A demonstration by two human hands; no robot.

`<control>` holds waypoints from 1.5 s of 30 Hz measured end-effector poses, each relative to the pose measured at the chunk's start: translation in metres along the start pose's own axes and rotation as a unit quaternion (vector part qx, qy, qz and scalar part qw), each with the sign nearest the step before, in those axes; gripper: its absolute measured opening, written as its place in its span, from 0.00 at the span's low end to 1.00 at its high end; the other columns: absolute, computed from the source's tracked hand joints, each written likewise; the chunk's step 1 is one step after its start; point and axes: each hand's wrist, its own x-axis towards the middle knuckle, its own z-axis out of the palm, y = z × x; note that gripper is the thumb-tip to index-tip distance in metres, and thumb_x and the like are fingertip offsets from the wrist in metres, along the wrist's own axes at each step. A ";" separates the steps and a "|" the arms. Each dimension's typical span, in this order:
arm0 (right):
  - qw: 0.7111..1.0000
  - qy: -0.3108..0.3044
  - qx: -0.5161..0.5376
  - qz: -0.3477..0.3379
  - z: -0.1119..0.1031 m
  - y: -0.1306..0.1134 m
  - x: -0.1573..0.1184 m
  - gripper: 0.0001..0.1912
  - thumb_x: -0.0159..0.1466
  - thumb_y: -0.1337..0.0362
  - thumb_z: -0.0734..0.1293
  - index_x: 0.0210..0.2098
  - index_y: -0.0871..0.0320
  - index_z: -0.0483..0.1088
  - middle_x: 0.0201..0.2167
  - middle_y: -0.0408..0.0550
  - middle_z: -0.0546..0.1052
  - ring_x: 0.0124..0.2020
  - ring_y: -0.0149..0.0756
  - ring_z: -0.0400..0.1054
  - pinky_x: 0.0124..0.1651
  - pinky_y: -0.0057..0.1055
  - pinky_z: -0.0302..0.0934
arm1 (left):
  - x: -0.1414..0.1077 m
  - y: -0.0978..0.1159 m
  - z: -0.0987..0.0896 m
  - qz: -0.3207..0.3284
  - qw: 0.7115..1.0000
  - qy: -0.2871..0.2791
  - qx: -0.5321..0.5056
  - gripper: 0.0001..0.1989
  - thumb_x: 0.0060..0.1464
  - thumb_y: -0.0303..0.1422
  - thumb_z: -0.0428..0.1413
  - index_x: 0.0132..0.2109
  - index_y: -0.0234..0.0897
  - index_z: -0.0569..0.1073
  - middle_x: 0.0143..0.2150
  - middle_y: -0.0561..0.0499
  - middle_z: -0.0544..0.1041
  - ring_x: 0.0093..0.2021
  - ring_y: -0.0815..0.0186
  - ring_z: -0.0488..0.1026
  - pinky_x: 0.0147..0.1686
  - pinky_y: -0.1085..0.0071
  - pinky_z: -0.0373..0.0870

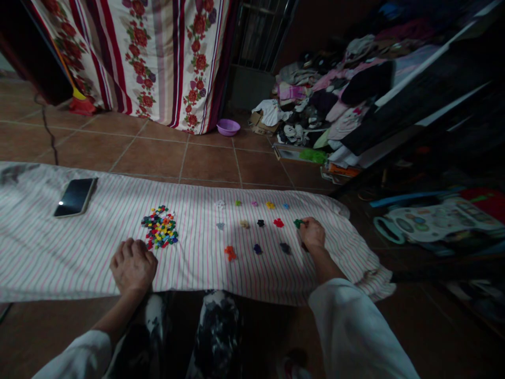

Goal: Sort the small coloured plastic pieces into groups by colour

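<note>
A mixed heap of small colourful pieces (161,229) lies on the striped cloth (197,268). Just below and left of it rests my left hand (133,264), fingers curled; whether it holds anything is hidden. My right hand (313,233) reaches to the dark green pieces (298,223), its fingertips pinched at them. Small single-colour clusters stand in rows to its left: red (278,223), black (261,223), beige (244,224), orange (230,253), dark blue (258,249), yellow (270,205) and several others.
A phone (76,197) lies on the cloth at the left. Beyond the cloth are a purple basin (228,127), a floral curtain (158,58) and a pile of clothes (315,100). My knees are under the near edge.
</note>
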 end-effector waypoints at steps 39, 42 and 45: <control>0.916 -0.030 0.316 -0.245 0.001 -0.209 -0.102 0.14 0.62 0.67 0.58 0.39 0.59 0.74 0.36 0.52 0.75 0.34 0.35 0.71 0.39 0.32 0.67 | -0.001 -0.009 0.013 0.019 0.999 0.026 -0.012 0.18 0.56 0.33 0.46 0.50 0.30 0.70 0.57 0.35 0.69 0.62 0.50 0.61 0.59 0.53 0.55; 0.889 -0.098 0.351 -0.278 0.011 -0.248 -0.144 0.13 0.63 0.68 0.59 0.39 0.58 0.74 0.36 0.50 0.76 0.38 0.35 0.72 0.42 0.31 0.68 | -0.001 -0.009 0.014 0.021 0.999 0.026 -0.014 0.18 0.56 0.33 0.46 0.50 0.29 0.70 0.57 0.34 0.69 0.62 0.49 0.60 0.59 0.52 0.55; 0.872 -0.157 0.352 -0.303 0.020 -0.275 -0.178 0.13 0.63 0.69 0.60 0.42 0.56 0.74 0.38 0.49 0.76 0.38 0.34 0.71 0.42 0.29 0.67 | 0.000 -0.009 0.014 0.019 0.999 0.028 -0.021 0.19 0.56 0.32 0.46 0.51 0.29 0.70 0.57 0.34 0.69 0.62 0.49 0.61 0.59 0.52 0.55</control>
